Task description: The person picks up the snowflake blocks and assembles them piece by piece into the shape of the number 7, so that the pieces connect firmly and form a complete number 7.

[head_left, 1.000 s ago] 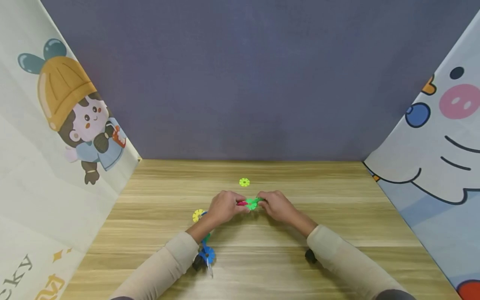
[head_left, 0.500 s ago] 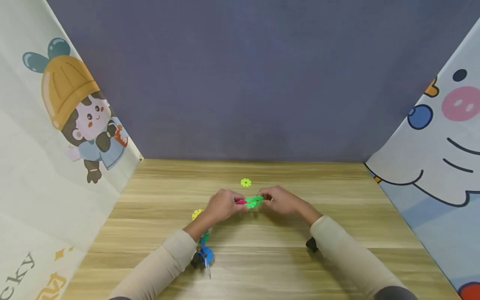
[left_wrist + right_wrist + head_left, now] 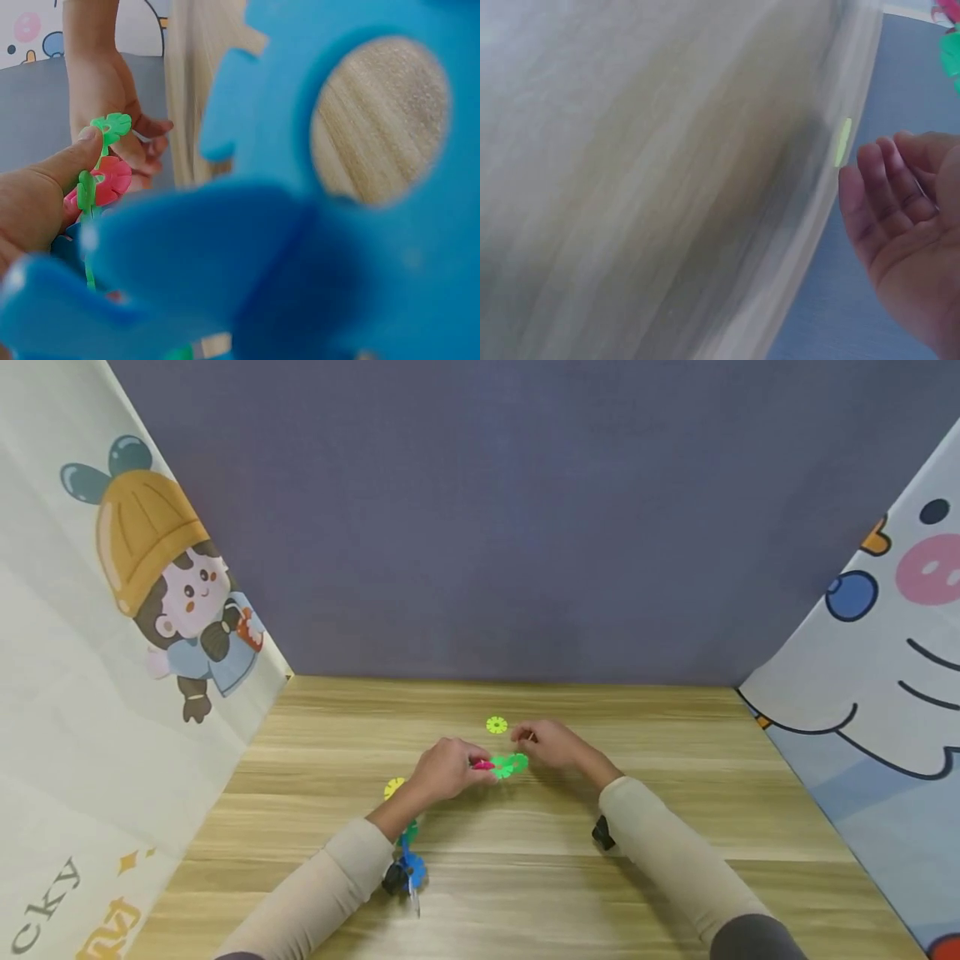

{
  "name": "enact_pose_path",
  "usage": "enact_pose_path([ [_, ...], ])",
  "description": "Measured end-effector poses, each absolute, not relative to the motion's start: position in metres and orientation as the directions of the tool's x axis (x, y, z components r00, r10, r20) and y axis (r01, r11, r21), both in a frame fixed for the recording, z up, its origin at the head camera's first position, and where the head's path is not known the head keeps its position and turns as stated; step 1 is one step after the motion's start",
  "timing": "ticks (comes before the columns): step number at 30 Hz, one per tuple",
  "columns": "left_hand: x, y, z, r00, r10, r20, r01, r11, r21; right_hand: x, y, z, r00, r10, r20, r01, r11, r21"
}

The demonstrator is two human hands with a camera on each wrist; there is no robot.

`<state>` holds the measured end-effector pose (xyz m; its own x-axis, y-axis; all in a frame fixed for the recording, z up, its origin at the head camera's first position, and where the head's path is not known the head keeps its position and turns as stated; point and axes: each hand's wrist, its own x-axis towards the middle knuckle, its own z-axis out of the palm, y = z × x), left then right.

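Note:
My left hand pinches a pink flower-shaped snowflake disc between thumb and fingers. Green snowflake discs, slotted together beside it, stick out to the right. More linked discs hang below my left forearm: a yellow one and a blue one show there. A blue disc looms large and blurred in the left wrist view. My right hand holds nothing, its fingers loosely bent. Just beyond its fingertips, a loose yellow-green snowflake disc lies flat on the table.
The wooden table ends at a grey-blue back panel. Printed cartoon cloths hang at both sides. A black wrist camera sits under the right forearm, and another is under the left.
My right hand has let go of the green disc and moved up and away, toward the yellow-green disc. My left hand stays nearly still with the linked discs.

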<state>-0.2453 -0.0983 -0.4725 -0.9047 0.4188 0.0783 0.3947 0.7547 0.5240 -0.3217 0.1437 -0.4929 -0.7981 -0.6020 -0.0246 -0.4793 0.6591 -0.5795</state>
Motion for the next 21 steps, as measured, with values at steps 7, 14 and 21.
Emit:
enact_pose_path([
  [7,-0.244,-0.099,-0.472,-0.908,0.41,0.081,0.39,0.76,0.519,-0.335,0.133,-0.505,-0.842,-0.539,0.004,-0.451,0.701,-0.553],
  [14,-0.244,-0.102,-0.472,-0.907,0.411,0.093,0.399,0.766,0.505,-0.346,0.125,-0.514,-0.851,-0.521,0.058,-0.474,0.716,-0.513],
  [21,-0.245,-0.106,-0.472,-0.902,0.418,0.103,0.413,0.773,0.481,-0.351,0.112,-0.517,-0.884,-0.468,0.015,-0.403,0.743,-0.534],
])
